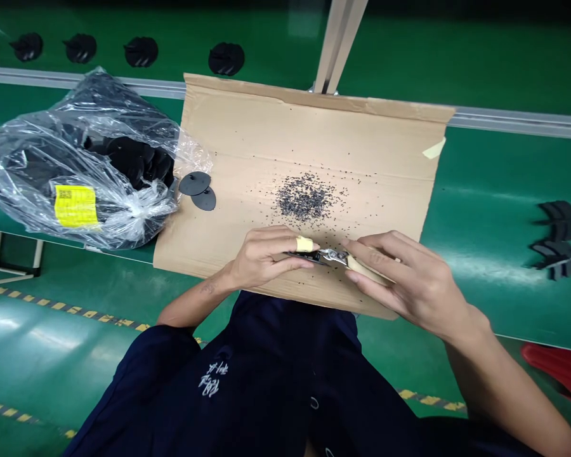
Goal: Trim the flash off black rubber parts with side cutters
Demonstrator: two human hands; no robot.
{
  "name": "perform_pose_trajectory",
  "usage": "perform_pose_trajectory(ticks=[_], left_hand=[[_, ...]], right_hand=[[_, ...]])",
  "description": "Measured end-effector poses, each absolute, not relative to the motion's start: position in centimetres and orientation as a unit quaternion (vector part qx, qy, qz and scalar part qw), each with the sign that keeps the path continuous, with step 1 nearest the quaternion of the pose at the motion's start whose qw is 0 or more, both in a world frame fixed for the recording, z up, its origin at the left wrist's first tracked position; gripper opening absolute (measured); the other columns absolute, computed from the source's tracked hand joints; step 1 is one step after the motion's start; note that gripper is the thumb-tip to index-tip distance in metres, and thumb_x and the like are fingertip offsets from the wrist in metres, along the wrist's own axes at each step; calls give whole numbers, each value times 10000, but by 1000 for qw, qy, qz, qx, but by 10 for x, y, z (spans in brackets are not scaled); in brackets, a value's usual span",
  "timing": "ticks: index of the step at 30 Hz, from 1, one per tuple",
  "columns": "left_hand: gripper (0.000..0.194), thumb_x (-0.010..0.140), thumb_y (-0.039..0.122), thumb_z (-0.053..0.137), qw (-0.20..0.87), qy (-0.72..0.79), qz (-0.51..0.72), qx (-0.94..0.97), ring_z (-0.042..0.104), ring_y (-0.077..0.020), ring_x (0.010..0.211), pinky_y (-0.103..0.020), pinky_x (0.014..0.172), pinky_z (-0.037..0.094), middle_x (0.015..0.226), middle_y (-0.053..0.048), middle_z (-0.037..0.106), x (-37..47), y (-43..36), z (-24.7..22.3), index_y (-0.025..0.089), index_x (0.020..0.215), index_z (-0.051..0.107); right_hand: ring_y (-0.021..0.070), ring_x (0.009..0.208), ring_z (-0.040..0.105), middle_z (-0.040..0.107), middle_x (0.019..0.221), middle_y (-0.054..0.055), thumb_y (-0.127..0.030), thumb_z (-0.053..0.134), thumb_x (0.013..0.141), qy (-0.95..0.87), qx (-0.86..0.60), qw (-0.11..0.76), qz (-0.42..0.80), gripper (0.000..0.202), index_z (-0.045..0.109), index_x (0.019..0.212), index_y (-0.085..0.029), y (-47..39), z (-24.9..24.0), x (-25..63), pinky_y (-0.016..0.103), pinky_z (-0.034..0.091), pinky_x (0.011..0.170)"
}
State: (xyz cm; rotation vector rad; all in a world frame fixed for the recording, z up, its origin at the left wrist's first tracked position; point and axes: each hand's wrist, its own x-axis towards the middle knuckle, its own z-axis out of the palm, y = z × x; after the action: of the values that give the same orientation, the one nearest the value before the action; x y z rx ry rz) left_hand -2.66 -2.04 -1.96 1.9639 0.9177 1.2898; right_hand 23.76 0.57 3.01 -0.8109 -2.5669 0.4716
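My left hand (271, 257), with yellow tape round one finger, grips a small black plastic part (309, 256) near the front of the cardboard sheet (247, 139). My right hand (400, 273) is closed round the pale handles of a pair of cutting pliers (334, 255). The metal jaws point left and meet the edge of the black part. Just beyond the hands lies a scattered heap of tiny black bits (305, 198). Two flat black discs (195, 183) overlap at the left side of the cardboard.
A clear plastic bag (38, 152) of black parts, with a yellow label, lies left of the cardboard. Stacks of black discs (226, 58) line the back. Curved black parts (559, 220) sit far right on the green table (485, 222). A metal post (340, 44) stands behind.
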Motion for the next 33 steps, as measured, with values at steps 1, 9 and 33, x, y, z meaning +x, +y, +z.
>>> perform_pose_trajectory(ticks=[1, 9, 33], left_hand=[[230, 883, 301, 791, 306, 347, 489, 739, 760, -144, 818, -262, 739, 632, 921, -63, 816, -26, -21, -21, 194, 1087, 776], [188, 911, 325, 761, 320, 364, 511, 710, 734, -124, 728, -226, 662, 596, 850, -55, 795, -22, -22, -25, 167, 1013, 777], [148, 968, 243, 667, 224, 408, 425, 777, 692, -165, 847, -292, 766, 562, 946, -71, 750, -25, -9, -34, 165, 1092, 688]], right_hand=[[210, 879, 703, 736, 1053, 97, -294, 633, 999, -921, -289, 201, 166, 352, 630, 1343, -219, 6, 30, 237, 346, 602, 770], [195, 910, 734, 752, 1064, 96, -261, 624, 1002, -896, -283, 237, 247, 329, 655, 1326, -213, 11, 17, 233, 302, 610, 754], [192, 823, 663, 743, 961, 80, -194, 576, 980, -876, -308, 296, 225, 193, 657, 1155, -178, 14, 4, 192, 335, 532, 720]])
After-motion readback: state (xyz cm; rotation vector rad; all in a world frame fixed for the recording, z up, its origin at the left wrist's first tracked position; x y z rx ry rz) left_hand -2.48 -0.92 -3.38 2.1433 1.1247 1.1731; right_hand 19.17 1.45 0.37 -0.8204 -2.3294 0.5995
